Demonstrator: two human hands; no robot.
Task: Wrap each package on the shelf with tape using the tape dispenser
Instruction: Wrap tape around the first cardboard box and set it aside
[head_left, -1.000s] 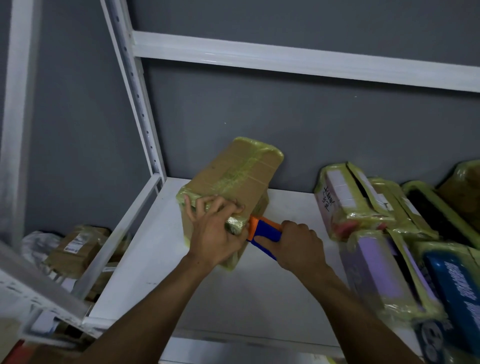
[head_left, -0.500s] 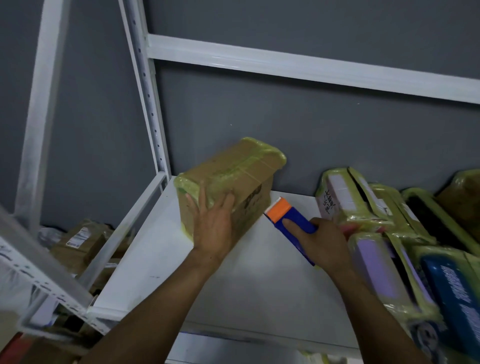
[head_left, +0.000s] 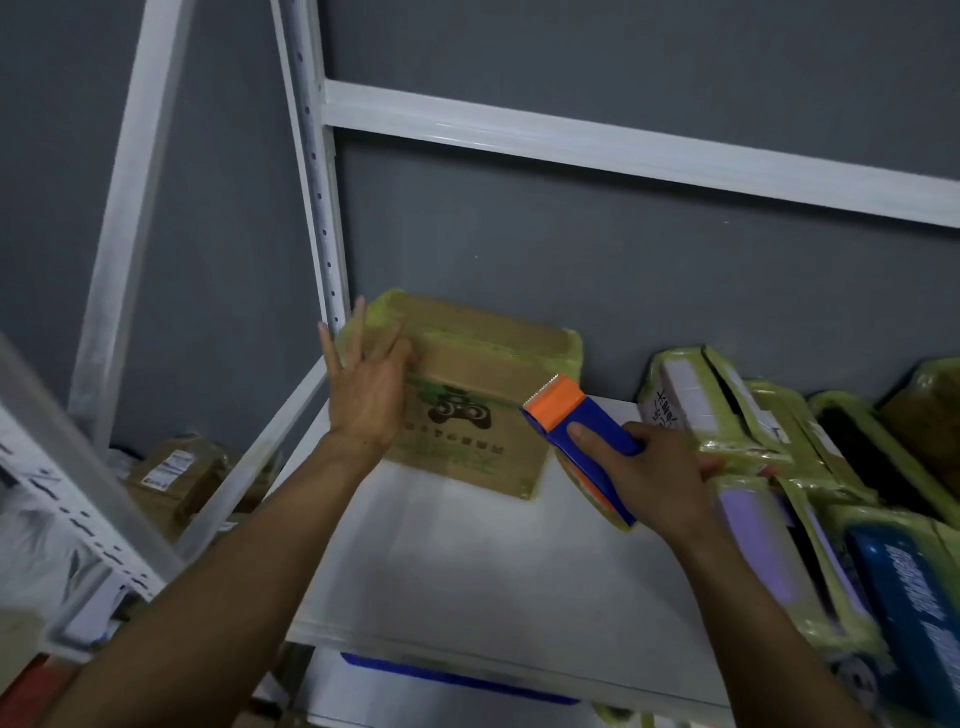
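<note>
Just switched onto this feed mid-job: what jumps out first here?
The bright orange-and-blue tape dispenser catches the eye first, gripped in the right hand at mid-shelf. Just left of it, a cardboard box banded in yellowish tape sits at the back left corner, with the left hand spread open against its left end. A heap of wrapped packages crowds the right side of the white shelf.

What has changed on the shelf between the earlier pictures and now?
The right hand pulled the tape dispenser off the cardboard box, to the right. The left hand let go of the box's near edge and, fingers spread, pushed it back into the left rear corner of the shelf. Unchanged: the right hand holds the dispenser; the wrapped packages lie at the right.
</note>
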